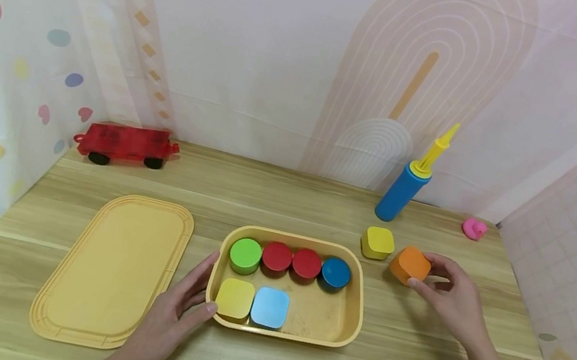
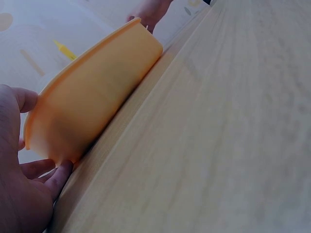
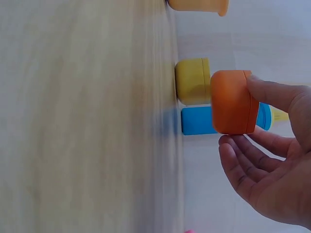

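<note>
My right hand [image 1: 453, 297] pinches a small orange rounded-square box [image 1: 410, 265] between thumb and fingers. In the right wrist view a lid-like seam shows on it, and it is held off the wooden surface. A matching yellow box [image 1: 378, 243] stands just left of it. My left hand [image 1: 177, 308] holds the left end of a tan plastic container [image 1: 360, 312], thumb at the near corner. Inside, a green round piece [image 1: 245, 255], two red round pieces [image 1: 276, 258] and a blue one [image 1: 335, 274] form the back row. A yellow square piece [image 1: 235, 299] and a light blue one [image 1: 270, 307] sit in front.
A flat tan lid [image 1: 112, 271] lies left of the container on the wooden table [image 1: 285, 199]. Toward the back are a red toy wagon [image 1: 125, 143], an upright blue and yellow pump [image 1: 404, 191] and a pink toy duck [image 1: 473, 229]. Printed curtains hang behind.
</note>
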Demonstrator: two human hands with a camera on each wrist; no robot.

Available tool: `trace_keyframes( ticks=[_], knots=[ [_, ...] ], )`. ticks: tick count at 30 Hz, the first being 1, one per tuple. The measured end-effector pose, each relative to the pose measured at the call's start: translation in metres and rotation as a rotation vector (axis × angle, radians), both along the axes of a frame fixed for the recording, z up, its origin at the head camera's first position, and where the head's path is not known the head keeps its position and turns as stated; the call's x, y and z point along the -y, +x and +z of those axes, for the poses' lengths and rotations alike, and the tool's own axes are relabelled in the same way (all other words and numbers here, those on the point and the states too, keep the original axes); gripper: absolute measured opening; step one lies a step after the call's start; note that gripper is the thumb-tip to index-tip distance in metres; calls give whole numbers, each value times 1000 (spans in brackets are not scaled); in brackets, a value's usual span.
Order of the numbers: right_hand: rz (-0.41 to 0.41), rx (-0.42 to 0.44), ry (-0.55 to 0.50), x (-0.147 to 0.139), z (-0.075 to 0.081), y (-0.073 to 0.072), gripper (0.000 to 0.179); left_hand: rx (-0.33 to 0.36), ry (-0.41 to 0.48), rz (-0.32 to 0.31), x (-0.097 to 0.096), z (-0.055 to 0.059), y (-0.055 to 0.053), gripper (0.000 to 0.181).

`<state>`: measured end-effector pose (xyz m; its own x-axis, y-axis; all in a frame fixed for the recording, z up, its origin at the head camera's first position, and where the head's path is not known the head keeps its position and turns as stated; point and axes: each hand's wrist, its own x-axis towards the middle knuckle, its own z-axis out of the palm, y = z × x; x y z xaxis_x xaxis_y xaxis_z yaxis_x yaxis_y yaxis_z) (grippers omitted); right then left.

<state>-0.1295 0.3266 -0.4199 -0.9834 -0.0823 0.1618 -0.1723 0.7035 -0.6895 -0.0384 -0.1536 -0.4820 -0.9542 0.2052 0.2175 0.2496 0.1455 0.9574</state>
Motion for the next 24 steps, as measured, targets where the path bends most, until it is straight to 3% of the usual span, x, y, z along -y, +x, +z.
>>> trace_keyframes(
  ticks=[15, 24],
  knots=[
    [19, -107, -31, 14, 14, 12, 59, -11, 6, -4, 0, 0, -1, 75],
    [81, -187, -69, 31, 27, 21, 60, -6, -3, 2, 0, -1, 0, 75]
  ],
)
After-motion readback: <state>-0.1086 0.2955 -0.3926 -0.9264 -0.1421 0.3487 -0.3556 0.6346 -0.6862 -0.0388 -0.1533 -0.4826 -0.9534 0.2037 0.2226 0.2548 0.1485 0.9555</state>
